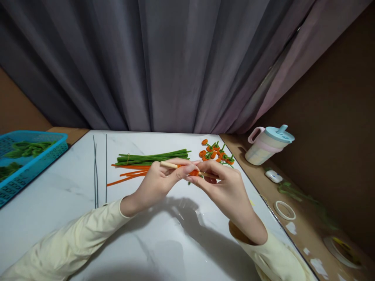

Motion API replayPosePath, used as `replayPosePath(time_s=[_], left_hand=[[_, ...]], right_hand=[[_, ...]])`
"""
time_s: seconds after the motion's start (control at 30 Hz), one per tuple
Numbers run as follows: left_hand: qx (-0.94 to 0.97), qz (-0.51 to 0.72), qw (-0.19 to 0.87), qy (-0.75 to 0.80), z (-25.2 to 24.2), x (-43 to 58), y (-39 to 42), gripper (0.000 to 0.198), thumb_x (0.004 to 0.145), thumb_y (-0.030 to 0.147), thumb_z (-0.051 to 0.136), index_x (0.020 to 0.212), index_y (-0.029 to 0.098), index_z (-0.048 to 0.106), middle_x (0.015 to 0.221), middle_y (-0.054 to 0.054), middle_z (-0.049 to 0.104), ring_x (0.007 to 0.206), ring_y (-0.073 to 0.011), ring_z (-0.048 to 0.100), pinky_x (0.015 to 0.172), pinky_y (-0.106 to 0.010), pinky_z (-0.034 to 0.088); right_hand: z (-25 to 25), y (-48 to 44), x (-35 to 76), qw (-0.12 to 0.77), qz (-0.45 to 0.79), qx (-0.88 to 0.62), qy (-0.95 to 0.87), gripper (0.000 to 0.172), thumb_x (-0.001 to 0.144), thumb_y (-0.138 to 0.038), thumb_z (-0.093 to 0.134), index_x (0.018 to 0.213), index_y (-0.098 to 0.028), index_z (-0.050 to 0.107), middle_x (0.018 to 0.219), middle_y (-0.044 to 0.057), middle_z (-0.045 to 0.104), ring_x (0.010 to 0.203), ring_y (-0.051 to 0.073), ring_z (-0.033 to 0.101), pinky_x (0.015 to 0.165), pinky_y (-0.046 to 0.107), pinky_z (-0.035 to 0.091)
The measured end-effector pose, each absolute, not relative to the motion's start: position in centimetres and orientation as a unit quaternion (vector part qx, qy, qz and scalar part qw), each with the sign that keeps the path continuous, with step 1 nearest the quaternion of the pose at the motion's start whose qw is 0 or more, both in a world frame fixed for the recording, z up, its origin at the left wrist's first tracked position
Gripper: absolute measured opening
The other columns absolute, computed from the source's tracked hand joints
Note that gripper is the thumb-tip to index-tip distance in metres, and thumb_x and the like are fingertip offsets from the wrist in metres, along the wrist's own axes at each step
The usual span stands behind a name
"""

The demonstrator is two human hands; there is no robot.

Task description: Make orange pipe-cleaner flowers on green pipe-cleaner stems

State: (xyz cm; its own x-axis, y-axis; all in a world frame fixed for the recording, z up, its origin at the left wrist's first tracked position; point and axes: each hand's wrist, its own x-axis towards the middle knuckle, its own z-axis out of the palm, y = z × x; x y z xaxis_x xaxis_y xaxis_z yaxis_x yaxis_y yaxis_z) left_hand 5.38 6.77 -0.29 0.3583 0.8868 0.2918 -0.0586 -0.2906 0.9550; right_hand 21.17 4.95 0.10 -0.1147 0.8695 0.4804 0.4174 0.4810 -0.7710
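Observation:
Both hands meet over the middle of the white marbled board. My left hand (164, 177) is closed on a thin wooden stick (168, 165), its thumb pressing an orange pipe cleaner (191, 172) wound around the stick. My right hand (225, 183) pinches the coil and the stick's other end from the right. Fingers cover part of the coil. Just behind lie a bundle of green pipe cleaners (155, 157) and several loose orange pipe cleaners (129, 179). Small orange pieces with green stems (215, 152) are grouped behind my right hand.
Dark thin wires (95, 171) lie on the board (70, 187) at left. Beyond them sits a blue basket (55, 150) holding green leaf shapes. Along the right are a lidded cup (266, 146), a white earbud case (274, 176) and a tape roll (284, 210). Grey curtains (175, 66) hang behind.

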Motion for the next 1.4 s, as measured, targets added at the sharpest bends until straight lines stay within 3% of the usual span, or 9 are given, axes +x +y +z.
replayPosePath(time_s=[0.2, 0.5, 0.77, 0.9, 1.03, 1.23, 1.4], left_hand=[[0.679, 0.457, 0.489, 0.301, -0.4, 5.2, 6.5, 0.016, 0.084, 0.025, 0.060, 0.091, 0.020, 0.074, 0.104, -0.004, 0.071, 0.103, -0.0187, 0.063, 0.090, -0.024, 0.050], [0.677, 0.434, 0.527, 0.277, 0.0, 4.8, 6.5, 0.018, 0.084, 0.029, 0.061, 0.093, 0.020, 0.073, 0.107, -0.006, 0.070, 0.107, -0.0222, 0.062, 0.094, -0.032, 0.049], [0.709, 0.400, 0.526, 0.247, 0.2, 4.5, 7.0, 0.016, 0.084, 0.027, 0.060, 0.086, 0.022, 0.075, 0.102, -0.005, 0.072, 0.117, -0.0245, 0.055, 0.102, -0.037, 0.043], [0.688, 0.415, 0.532, 0.269, 0.3, 4.7, 6.9, 0.017, 0.084, 0.028, 0.060, 0.088, 0.021, 0.075, 0.105, -0.006, 0.071, 0.112, -0.0247, 0.059, 0.098, -0.035, 0.046], [0.666, 0.437, 0.534, 0.281, 0.4, 5.0, 6.9, 0.021, 0.086, 0.030, 0.057, 0.086, 0.019, 0.075, 0.100, -0.006, 0.072, 0.103, -0.0228, 0.064, 0.092, -0.031, 0.051], [0.677, 0.420, 0.533, 0.285, 0.3, 4.9, 6.8, 0.020, 0.085, 0.030, 0.058, 0.087, 0.020, 0.075, 0.099, -0.005, 0.072, 0.105, -0.0220, 0.063, 0.093, -0.030, 0.050], [0.689, 0.403, 0.532, 0.283, 0.3, 4.6, 6.9, 0.020, 0.086, 0.030, 0.057, 0.084, 0.021, 0.075, 0.098, -0.005, 0.073, 0.110, -0.0235, 0.060, 0.098, -0.032, 0.047]], right_hand=[[0.4, 5.0, 21.3, 0.470, 0.333, -0.464, -0.673, 0.016, 0.072, -0.024, 0.067, 0.062, -0.016, 0.058, 0.063, 0.001, 0.062, 0.056, 0.011, 0.053, 0.050, 0.021, 0.042], [1.0, 4.6, 21.7, 0.439, 0.348, -0.456, -0.692, 0.025, 0.073, -0.022, 0.065, 0.052, -0.013, 0.055, 0.050, -0.002, 0.051, 0.046, 0.006, 0.037, 0.043, 0.020, 0.028], [1.3, 4.3, 21.9, 0.417, 0.397, -0.446, -0.685, 0.023, 0.072, -0.018, 0.066, 0.051, -0.015, 0.056, 0.051, 0.000, 0.058, 0.047, 0.010, 0.049, 0.042, 0.020, 0.037], [0.9, 4.4, 21.6, 0.433, 0.361, -0.444, -0.696, 0.027, 0.076, -0.024, 0.064, 0.053, -0.016, 0.051, 0.048, -0.002, 0.054, 0.041, 0.008, 0.045, 0.038, 0.019, 0.033], [0.3, 4.6, 21.5, 0.434, 0.270, -0.433, -0.743, 0.036, 0.074, -0.026, 0.070, 0.051, -0.017, 0.044, 0.041, -0.008, 0.039, 0.037, 0.004, 0.034, 0.039, 0.020, 0.027], [0.1, 4.6, 21.4, 0.393, 0.288, -0.441, -0.754, 0.027, 0.078, -0.026, 0.068, 0.055, -0.014, 0.058, 0.036, -0.007, 0.045, 0.032, 0.005, 0.041, 0.038, 0.019, 0.032], [0.5, 4.4, 21.3, 0.370, 0.381, -0.437, -0.726, 0.029, 0.080, -0.028, 0.065, 0.056, -0.014, 0.062, 0.035, -0.005, 0.050, 0.029, 0.006, 0.045, 0.036, 0.017, 0.036]])
